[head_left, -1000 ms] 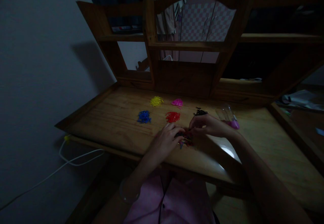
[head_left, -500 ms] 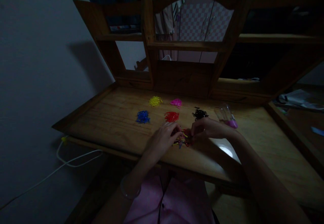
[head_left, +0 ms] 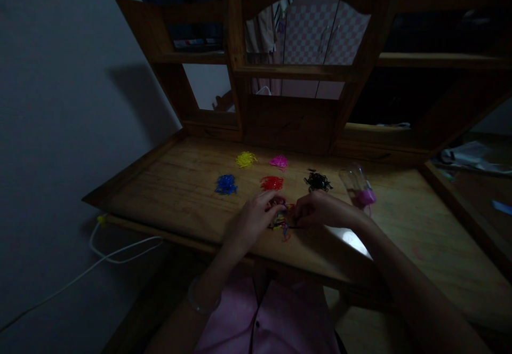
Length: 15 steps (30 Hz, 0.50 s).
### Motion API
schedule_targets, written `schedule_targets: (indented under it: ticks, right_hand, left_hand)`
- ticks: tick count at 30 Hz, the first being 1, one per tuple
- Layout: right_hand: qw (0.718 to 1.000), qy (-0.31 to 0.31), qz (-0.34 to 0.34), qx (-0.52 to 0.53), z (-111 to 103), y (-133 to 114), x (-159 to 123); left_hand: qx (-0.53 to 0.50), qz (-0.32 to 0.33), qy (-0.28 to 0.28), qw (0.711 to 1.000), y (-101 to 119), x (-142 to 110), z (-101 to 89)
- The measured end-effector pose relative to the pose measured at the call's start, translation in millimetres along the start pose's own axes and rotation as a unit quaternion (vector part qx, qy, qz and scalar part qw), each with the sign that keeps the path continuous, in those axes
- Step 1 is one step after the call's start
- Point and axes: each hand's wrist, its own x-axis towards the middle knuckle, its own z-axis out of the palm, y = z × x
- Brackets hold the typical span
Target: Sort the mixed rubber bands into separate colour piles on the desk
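A mixed-colour pile of small rubber bands (head_left: 283, 219) lies near the front of the wooden desk, partly covered by both hands. My left hand (head_left: 258, 212) curls over its left side, with thumb and fingers closed on some bands. From the right, my right hand (head_left: 314, 209) reaches in with its fingertips pinched together; what sits between them is too dark to make out. Just beyond the hands are a red heap (head_left: 272, 183) and a black heap (head_left: 318, 181) of bands. A blue heap (head_left: 226, 184) lies farther left, with a yellow heap (head_left: 245, 159) and a pink heap (head_left: 279, 161) behind.
A clear plastic container with a pink part (head_left: 362, 194) lies on the desk (head_left: 160, 183) to the right. Shelves (head_left: 288, 74) rise along the back. A white cable (head_left: 120, 258) hangs by the wall at left.
My right hand has shifted slightly left and down, deeper into the mixed pile, uncovering more of the black heap. My left fingers have curled over the pile, and some bands lie spread lower.
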Motion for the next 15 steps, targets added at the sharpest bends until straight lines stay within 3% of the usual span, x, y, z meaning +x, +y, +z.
schedule_targets:
  ticks: [12, 15]
  right_hand:
    - [1.0, 0.022, -0.006, -0.021, -6, 6, 0]
    - [0.999, 0.035, -0.002, -0.017, -9, 14, 1]
  left_hand:
    - [-0.055, 0.001, 0.027, 0.998, 2, -11, -0.9]
    - [-0.055, 0.031, -0.004, 0.998, 6, -25, -7.3]
